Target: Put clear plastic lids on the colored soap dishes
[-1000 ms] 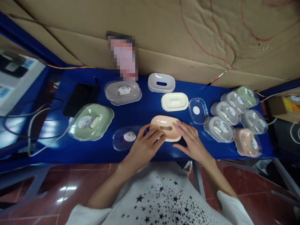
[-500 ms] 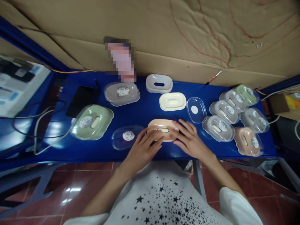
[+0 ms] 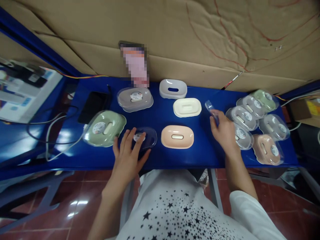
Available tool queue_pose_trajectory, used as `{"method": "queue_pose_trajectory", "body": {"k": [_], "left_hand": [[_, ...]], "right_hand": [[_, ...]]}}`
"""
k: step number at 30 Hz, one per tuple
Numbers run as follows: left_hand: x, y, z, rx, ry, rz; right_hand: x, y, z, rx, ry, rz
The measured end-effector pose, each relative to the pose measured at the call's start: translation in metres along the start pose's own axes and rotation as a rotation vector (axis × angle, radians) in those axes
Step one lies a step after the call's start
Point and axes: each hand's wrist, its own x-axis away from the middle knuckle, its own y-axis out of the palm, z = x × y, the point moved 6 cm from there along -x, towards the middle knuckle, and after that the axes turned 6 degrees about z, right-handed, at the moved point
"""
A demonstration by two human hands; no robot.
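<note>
My left hand (image 3: 127, 151) is spread with its fingertips over a clear plastic cover (image 3: 150, 136) bearing a round sticker; whether they press on it I cannot tell. My right hand (image 3: 223, 133) pinches another clear plastic cover (image 3: 209, 105), tilted up on edge and partly hidden by the fingers. Between the hands a peach oval soap dish (image 3: 166, 137) with a cream piece in its slot rests on the blue table, untouched. Behind it lie a cream oval tray (image 3: 176, 108) and a pale grey oval base (image 3: 172, 95) with a slot.
Several covered dishes in grey, green and peach (image 3: 262, 156) cluster at the right. On the left are a covered green dish (image 3: 112, 128), a covered grey dish (image 3: 125, 100), a black phone-like slab (image 3: 93, 108) and loose cables. Cardboard (image 3: 175, 40) walls the back.
Both hands have left the peach dish and moved apart. The left has gone to the stickered cover; the right has taken hold of the other cover and tipped it up.
</note>
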Motion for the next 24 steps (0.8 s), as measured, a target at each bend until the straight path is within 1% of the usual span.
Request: {"method": "queue_pose_trajectory", "body": {"k": [1,2,3,4,5,6,7,9,11,13,15,17,19,21,24], "left_hand": [[-0.004,0.001,0.009,0.019,0.046,0.011],[-0.009,0.002,0.018,0.052,0.098,0.01],[-0.014,0.005,0.027,0.087,0.152,0.001],[-0.018,0.008,0.035,0.116,0.198,-0.011],[-0.023,0.011,0.042,0.133,0.234,-0.022],[-0.027,0.015,0.047,0.138,0.257,-0.032],[-0.031,0.018,0.05,0.137,0.27,-0.039],[-0.038,0.023,0.054,0.137,0.282,-0.043],[-0.041,0.027,0.055,0.143,0.286,-0.052],[-0.042,0.029,0.054,0.152,0.288,-0.057],[-0.041,0.029,0.053,0.166,0.289,-0.06],[-0.039,0.03,0.05,0.198,0.278,-0.07],[-0.039,0.03,0.048,0.247,0.255,-0.105],[-0.039,0.031,0.047,0.291,0.238,-0.139],[-0.041,0.03,0.048,0.327,0.243,-0.158]], "right_hand": [[0.005,-0.009,-0.004,-0.147,0.008,0.025],[0.009,-0.014,-0.009,-0.303,0.016,0.014],[0.014,-0.015,-0.015,-0.455,0.027,-0.037],[0.018,-0.012,-0.021,-0.586,0.038,-0.117],[0.022,-0.006,-0.027,-0.679,0.045,-0.206],[0.026,0.001,-0.034,-0.727,0.042,-0.286],[0.029,0.009,-0.04,-0.73,0.026,-0.339],[0.031,0.023,-0.05,-0.656,-0.037,-0.356],[0.03,0.032,-0.061,-0.561,-0.125,-0.304],[0.029,0.036,-0.072,-0.482,-0.206,-0.243],[0.029,0.04,-0.081,-0.409,-0.245,-0.224],[0.029,0.046,-0.088,-0.362,-0.248,-0.253],[0.03,0.05,-0.093,-0.332,-0.236,-0.271],[0.032,0.052,-0.097,-0.277,-0.218,-0.237],[0.037,0.053,-0.1,-0.145,-0.16,-0.142]]}}
